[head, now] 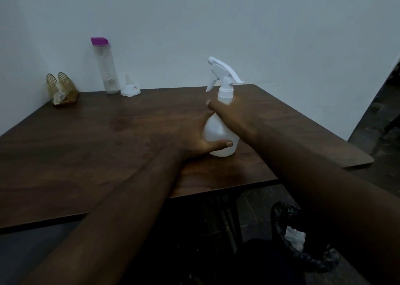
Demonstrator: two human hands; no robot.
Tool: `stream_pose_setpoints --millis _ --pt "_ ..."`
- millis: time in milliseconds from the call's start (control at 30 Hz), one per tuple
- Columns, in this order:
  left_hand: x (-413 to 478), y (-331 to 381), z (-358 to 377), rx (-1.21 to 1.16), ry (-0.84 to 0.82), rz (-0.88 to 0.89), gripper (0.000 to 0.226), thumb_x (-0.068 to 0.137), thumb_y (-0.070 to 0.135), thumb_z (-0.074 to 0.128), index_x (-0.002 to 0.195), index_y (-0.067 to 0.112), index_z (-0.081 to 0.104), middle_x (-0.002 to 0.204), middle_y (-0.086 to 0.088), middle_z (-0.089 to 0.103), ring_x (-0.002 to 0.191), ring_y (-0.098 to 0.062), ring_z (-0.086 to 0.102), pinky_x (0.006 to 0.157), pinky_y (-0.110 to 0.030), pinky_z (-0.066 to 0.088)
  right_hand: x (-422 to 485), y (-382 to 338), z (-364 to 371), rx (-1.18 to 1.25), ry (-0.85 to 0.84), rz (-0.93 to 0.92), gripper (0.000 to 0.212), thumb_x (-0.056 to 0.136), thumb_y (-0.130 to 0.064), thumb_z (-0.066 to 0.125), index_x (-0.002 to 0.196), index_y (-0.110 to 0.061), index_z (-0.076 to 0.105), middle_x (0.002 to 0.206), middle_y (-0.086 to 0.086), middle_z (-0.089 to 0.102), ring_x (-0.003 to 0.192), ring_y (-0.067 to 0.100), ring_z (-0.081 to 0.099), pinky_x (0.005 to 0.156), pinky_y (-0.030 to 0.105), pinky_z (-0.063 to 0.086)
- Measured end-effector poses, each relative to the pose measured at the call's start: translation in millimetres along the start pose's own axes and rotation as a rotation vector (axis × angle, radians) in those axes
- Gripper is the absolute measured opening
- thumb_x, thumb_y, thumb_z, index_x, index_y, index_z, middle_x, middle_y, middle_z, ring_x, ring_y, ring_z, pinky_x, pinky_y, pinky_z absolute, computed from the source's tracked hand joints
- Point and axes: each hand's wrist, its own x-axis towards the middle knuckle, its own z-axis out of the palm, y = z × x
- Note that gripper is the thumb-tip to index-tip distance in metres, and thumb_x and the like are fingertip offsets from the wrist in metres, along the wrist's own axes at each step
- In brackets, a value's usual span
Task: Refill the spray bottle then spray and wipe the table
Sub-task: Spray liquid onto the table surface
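Observation:
A white spray bottle (218, 137) with a trigger head stands upright near the middle right of the dark wooden table (108, 150). My left hand (194, 139) holds its round body from the left, thumb across the front near the base. My right hand (229, 115) wraps around the bottle's upper body just under the white collar. A tall clear water bottle (106, 68) with a purple cap stands at the far left against the wall. A small white funnel (130, 88) sits upside down beside it.
A gold wire holder (62, 89) with a pale crumpled thing in it sits at the table's far left corner. A black-lined bin (300, 241) with white waste stands on the floor at the lower right. White walls close the back and left.

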Motion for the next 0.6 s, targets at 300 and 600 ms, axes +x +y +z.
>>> stream_pose_setpoints --millis 300,600 --pt "2.1 0.2 0.8 -0.020 -0.026 -0.115 0.074 0.064 0.067 0.077 0.126 0.035 0.054 0.115 0.019 0.062 0.097 0.009 0.056 0.087 -0.013 0.041 -16.3 28.1 6.1 -0.187 0.076 -0.009 0.056 0.071 -0.066 0.065 0.111 -0.027 0.058 0.101 -0.010 0.064 0.088 0.009 0.061 0.066 0.024 0.045" --pt "4.4 -18.5 10.0 -0.376 0.334 -0.292 0.089 0.060 0.060 0.080 0.133 0.047 0.030 0.121 0.021 0.052 0.107 0.007 0.053 0.079 -0.012 0.046 31.1 -24.1 6.2 -0.076 -0.145 -0.115 0.034 0.088 -0.048 0.062 0.106 -0.018 0.063 0.098 -0.002 0.069 0.090 0.013 0.066 0.082 0.040 0.056"
